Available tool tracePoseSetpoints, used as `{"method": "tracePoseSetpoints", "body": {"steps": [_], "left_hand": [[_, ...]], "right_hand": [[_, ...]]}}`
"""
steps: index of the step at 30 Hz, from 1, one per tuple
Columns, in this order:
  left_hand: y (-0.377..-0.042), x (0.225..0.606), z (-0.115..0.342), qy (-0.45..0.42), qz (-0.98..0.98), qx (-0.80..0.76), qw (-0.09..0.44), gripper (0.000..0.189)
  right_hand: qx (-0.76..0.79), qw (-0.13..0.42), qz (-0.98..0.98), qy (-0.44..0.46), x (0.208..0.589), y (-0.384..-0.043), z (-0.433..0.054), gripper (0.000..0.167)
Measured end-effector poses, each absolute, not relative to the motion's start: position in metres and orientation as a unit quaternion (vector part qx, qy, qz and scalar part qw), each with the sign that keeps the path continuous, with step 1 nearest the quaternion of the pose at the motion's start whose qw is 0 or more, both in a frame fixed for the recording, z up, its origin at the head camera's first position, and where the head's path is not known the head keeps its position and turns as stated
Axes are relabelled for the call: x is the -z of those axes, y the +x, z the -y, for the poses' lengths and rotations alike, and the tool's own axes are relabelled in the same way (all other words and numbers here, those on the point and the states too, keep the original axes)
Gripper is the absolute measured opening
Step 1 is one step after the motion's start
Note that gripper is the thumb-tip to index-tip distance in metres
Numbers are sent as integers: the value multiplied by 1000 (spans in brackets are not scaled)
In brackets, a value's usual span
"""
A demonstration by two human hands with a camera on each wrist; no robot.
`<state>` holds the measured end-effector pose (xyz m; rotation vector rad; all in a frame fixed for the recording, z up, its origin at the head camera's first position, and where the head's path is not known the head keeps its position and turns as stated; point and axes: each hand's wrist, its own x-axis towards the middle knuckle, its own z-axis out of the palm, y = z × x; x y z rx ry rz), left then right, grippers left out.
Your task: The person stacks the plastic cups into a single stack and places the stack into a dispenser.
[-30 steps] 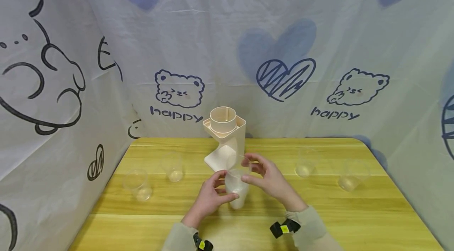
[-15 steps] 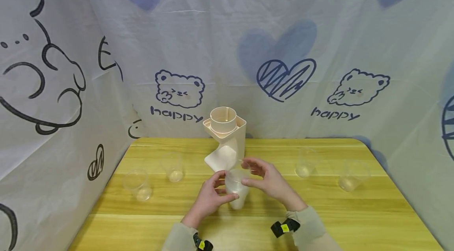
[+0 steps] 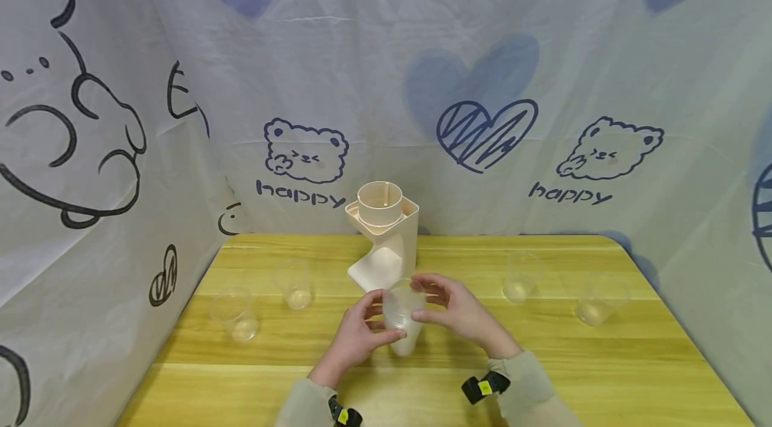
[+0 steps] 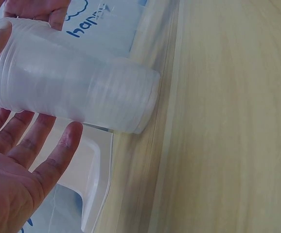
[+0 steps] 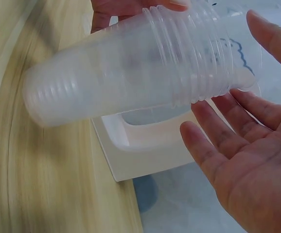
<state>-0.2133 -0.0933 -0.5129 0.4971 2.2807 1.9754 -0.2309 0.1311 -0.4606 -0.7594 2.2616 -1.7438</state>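
A nested stack of clear plastic cups (image 3: 403,332) stands upright at the middle of the table, rims up. My left hand (image 3: 354,332) grips its upper part from the left, thumb on the near side, and the left wrist view shows the fingers (image 4: 58,150) along the cup walls. From the right, my right hand (image 3: 457,310) holds the topmost plastic cup (image 3: 403,296) near its rim, thumb in front and fingers behind. In the right wrist view several rims (image 5: 189,53) sit close together, with the right fingers (image 5: 213,128) touching the end rims.
Behind the stack stands a beige plastic holder (image 3: 410,239) with a round tube on top and a flat foot. Single clear cups stand on the table: two at left (image 3: 233,310), two at right (image 3: 600,303). A printed cloth (image 3: 386,78) hangs behind the table.
The topmost cup has sunk lower into the stack, and my right hand has come down slightly with it. My left hand stays in place around the stack.
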Motion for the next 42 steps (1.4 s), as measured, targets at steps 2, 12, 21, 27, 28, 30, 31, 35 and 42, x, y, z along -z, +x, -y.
{"method": "tracePoseSetpoints", "body": {"steps": [2, 12, 21, 27, 28, 30, 31, 35, 42], "left_hand": [[-213, 514, 93, 164, -741, -650, 41, 66], [-214, 513, 94, 166, -741, -649, 41, 67], [-201, 488, 92, 172, -746, -642, 43, 64], [-201, 487, 91, 170, -742, -647, 44, 64], [-201, 487, 91, 169, -742, -647, 45, 64], [-201, 487, 91, 168, -743, -647, 45, 64], [-201, 488, 91, 167, -743, -647, 44, 64], [-207, 500, 91, 161, -750, -640, 43, 65], [-201, 489, 91, 170, -745, -644, 40, 65]], "right_hand": [[590, 97, -760, -256, 461, -231, -131, 61], [587, 124, -760, -251, 465, -229, -132, 61], [578, 139, -764, -251, 467, -227, -134, 60], [572, 142, -767, -255, 467, -226, -134, 61], [571, 142, -767, -255, 467, -226, -134, 62], [572, 143, -767, -254, 468, -225, -134, 62], [572, 144, -766, -254, 468, -225, -134, 62], [572, 144, -767, -254, 470, -225, -133, 62], [566, 135, -772, -255, 470, -221, -133, 63]]}}
